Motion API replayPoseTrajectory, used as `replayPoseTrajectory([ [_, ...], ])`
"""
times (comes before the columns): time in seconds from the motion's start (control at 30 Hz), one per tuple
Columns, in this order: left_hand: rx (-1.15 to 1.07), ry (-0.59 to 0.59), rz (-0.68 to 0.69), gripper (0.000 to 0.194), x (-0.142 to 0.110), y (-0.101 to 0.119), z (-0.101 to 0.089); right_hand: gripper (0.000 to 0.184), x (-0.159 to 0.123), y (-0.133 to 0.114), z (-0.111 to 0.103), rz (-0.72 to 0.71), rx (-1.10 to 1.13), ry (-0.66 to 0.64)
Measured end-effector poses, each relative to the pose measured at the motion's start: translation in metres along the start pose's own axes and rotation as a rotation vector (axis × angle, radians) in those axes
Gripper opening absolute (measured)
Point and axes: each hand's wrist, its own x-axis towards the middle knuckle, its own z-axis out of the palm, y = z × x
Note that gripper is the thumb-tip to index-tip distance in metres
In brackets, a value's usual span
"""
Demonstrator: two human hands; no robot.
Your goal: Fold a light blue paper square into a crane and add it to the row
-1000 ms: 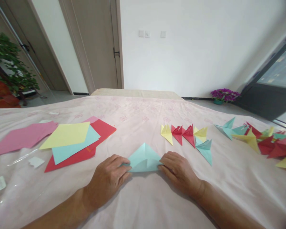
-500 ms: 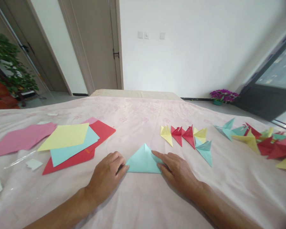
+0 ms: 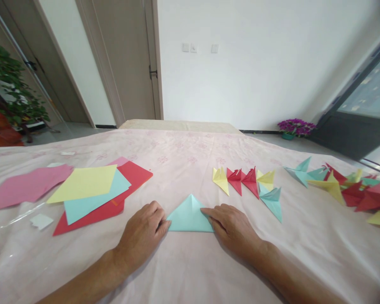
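A light-blue sheet of origami paper [image 3: 190, 217], folded into a triangle with its peak pointing away from me, lies on the cloth between my hands. Its left corner is pinched by my left hand [image 3: 147, 226], whose thumb rests along the edge and whose other fingers curl in. My right hand [image 3: 236, 228] grips the opposite corner, index finger on the slanted edge and thumb lower down. Both side corners are hidden under the fingers. Folded paper cranes in yellow, red [image 3: 250, 181] and light blue [image 3: 272, 200] stand in a row beyond my right hand.
Loose sheets lie at left: pink [image 3: 28, 188], yellow [image 3: 85, 183], light blue [image 3: 95, 204] and red [image 3: 134, 175]. Torn white scraps [image 3: 42, 221] are near them. More folded cranes [image 3: 353, 194] pile up at far right. A pink flowered tablecloth [image 3: 183, 270] covers the table.
My right index finger has slid slightly down the triangle's right edge, and the right hand's fingers sit closer together. The left hand keeps its hold. The view has shifted slightly.
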Motion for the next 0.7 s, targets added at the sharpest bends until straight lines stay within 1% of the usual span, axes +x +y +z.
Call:
replayPoseTrajectory([
  [0.43,0.083,-0.006,-0.016,0.02,0.003,0.0001,0.0012,0.032,0.0039,0.0037,0.0027,0.04,0.031,-0.018],
  [0.7,0.136,-0.004,-0.025,0.023,0.0054,-0.0005,-0.0001,0.034,0.007,0.0038,0.0027,0.074,0.046,-0.007],
])
